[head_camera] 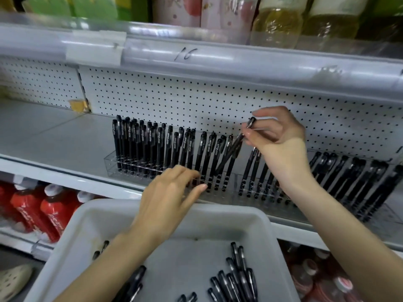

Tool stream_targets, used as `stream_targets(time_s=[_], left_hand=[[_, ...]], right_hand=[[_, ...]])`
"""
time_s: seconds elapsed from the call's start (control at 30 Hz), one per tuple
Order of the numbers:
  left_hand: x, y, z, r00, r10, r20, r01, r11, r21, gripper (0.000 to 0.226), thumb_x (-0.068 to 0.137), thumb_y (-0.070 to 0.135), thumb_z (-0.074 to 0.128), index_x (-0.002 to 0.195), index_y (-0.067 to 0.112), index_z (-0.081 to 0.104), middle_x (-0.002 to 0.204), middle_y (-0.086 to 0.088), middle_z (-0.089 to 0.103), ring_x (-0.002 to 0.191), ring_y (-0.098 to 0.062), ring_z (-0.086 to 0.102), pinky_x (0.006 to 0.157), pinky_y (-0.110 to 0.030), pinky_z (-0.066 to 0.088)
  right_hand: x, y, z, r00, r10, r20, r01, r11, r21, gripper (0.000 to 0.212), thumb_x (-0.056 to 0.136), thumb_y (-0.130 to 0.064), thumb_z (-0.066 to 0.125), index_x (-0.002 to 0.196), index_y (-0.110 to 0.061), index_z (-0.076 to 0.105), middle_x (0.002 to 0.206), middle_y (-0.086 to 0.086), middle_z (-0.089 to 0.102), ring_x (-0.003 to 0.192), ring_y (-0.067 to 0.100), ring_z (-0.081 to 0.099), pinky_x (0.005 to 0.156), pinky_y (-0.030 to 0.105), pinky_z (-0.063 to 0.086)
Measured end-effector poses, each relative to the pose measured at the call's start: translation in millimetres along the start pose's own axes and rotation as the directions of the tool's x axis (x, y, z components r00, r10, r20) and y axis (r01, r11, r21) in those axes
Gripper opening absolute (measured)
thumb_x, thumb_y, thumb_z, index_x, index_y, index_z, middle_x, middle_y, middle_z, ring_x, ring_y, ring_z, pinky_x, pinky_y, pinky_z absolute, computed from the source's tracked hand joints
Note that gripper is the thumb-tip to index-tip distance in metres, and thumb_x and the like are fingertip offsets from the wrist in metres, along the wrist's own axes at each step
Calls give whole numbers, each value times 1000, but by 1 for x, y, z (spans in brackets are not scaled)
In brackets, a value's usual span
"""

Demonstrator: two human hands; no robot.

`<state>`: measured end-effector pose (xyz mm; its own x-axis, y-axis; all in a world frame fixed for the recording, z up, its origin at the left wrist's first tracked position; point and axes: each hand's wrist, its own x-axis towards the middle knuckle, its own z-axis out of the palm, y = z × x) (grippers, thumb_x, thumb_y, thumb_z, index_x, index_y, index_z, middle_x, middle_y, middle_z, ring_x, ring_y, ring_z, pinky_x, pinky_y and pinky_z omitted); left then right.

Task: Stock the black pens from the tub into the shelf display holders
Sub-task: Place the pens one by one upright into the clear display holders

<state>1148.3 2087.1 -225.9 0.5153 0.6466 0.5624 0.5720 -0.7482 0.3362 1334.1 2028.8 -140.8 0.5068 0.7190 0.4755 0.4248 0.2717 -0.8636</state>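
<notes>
The white tub [218,211] is cut off by the bottom edge; several standing black pens [248,171] are partly hidden behind the right hand [281,138]; their print is blurred

white pegboard [196,101]; grey shelf [54,131]; red bottles [50,210] below

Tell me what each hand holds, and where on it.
The right hand pinches one black pen at its upper, cap end, tip angled down toward the clear holder. The left hand holds nothing; its fingers lie straight.
</notes>
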Motion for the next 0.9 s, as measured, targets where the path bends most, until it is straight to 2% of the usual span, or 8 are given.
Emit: stream_targets(time_s=[0.07, 0.17, 0.23, 0.33, 0.43, 0.53, 0.7, 0.9], left_hand=[[-4, -4, 3, 996, 94, 2, -93, 984, 150, 45, 93, 49, 39, 110, 18, 67, 105, 6, 65, 92, -13, 62, 74, -27, 49], [-10, -9, 8, 986, 160, 42, -165, 954, 251, 48, 91, 47, 36, 112, 16, 66, 110, 2, 65, 100, -15, 62, 82, -28, 49], [-12, -9, 9, 984, 169, 62, -180, 945, 273, 48, 92, 47, 35, 113, 16, 65, 111, 2, 65, 102, -15, 61, 87, -27, 44], [-13, -11, 10, 983, 174, 60, -184, 939, 292, 48, 91, 45, 36, 113, 14, 66, 110, 1, 66, 101, -17, 61, 90, -26, 38], [-15, -15, 11, 982, 165, 90, -185, 934, 307, 50, 92, 46, 35, 114, 13, 66, 111, 0, 67, 97, -17, 65, 84, -28, 49], [-16, -15, 11, 977, 169, 131, -204, 920, 334, 52, 93, 47, 33, 118, 12, 64, 113, -1, 66, 102, -18, 63, 89, -30, 49], [-15, -18, 14, 964, 198, 179, -253, 890, 379, 57, 94, 51, 32, 125, 11, 58, 122, -3, 62, 114, -19, 58, 104, -33, 38], [-14, -19, 15, 959, 194, 207, -265, 875, 406, 65, 93, 57, 29, 127, 11, 58, 126, -3, 61, 119, -17, 55, 107, -34, 36]], right_hand=[[-1, 6, 2, 999, -32, 14, 33, 997, -76, 27, 80, -11, 74, 89, -31, 58, 88, 0, 70, 86, 13, 68, 85, 43, 55], [-1, 10, 6, 998, -59, 11, 60, 993, -101, 28, 80, -12, 74, 87, -33, 56, 89, -2, 69, 89, 13, 67, 86, 42, 55], [1, 10, 6, 997, -72, 10, 72, 992, -105, 28, 80, -12, 74, 86, -32, 55, 89, -4, 68, 88, 9, 67, 87, 37, 55], [2, 8, 7, 994, -106, 30, 109, 982, -153, 29, 81, -13, 73, 86, -33, 53, 89, -10, 66, 86, 1, 65, 84, 21, 52], [3, 9, 7, 992, -114, 44, 120, 976, -183, 26, 82, -12, 72, 88, -30, 54, 88, -12, 65, 85, -3, 63, 81, 16, 51], [7, 8, 5, 991, -128, 31, 132, 970, -205, 29, 80, -12, 73, 86, -33, 53, 88, -12, 65, 88, 2, 64, 85, 23, 51], [8, 8, 5, 994, -104, 31, 108, 973, -204, 30, 80, -12, 73, 84, -35, 54, 89, -7, 67, 90, 8, 66, 88, 35, 54], [5, 5, 8, 996, -79, 41, 86, 977, -195, 21, 81, -13, 72, 94, -22, 58, 91, -5, 68, 91, 6, 66, 88, 35, 54]])
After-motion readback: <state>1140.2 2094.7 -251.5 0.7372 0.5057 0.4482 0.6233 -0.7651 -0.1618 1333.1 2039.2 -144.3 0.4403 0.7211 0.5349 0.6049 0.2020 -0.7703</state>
